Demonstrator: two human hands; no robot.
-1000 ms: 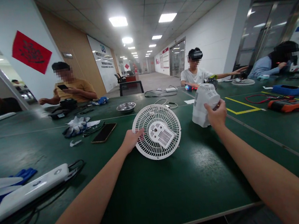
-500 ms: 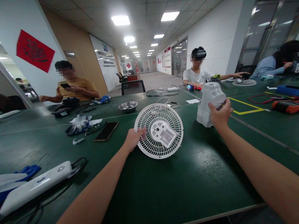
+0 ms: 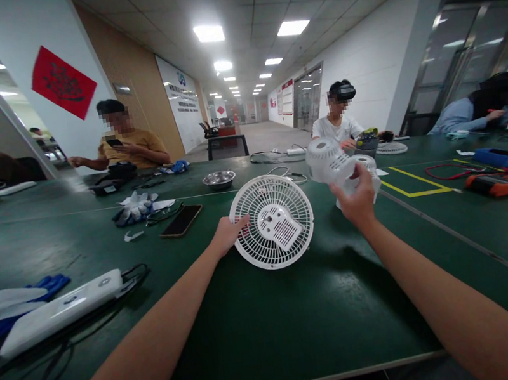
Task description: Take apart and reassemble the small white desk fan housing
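Note:
My left hand (image 3: 227,236) pinches the left rim of a round white fan grille (image 3: 282,227), its fingers closed over the bars. The grille stands tilted on the green table, with a slotted plate at its centre facing me. To the right, my right hand (image 3: 356,199) is closed on a white plastic fan housing (image 3: 327,162) and holds it up over the table. That housing has a rounded, vented end turned to the left. Part of it is hidden behind my fingers, and it is somewhat blurred.
Left of the grille lie a phone (image 3: 182,220), gloves (image 3: 134,209) and a long white device (image 3: 65,310) with a cable. A metal bowl (image 3: 219,181) stands behind. At right are an orange meter (image 3: 501,184) and a blue tray (image 3: 499,155). Several people sit around the table.
My right hand has turned the housing, so its vented end now tips left towards the grille. The left hand and grille have hardly moved. Across the table, a co-worker's arm has drawn in.

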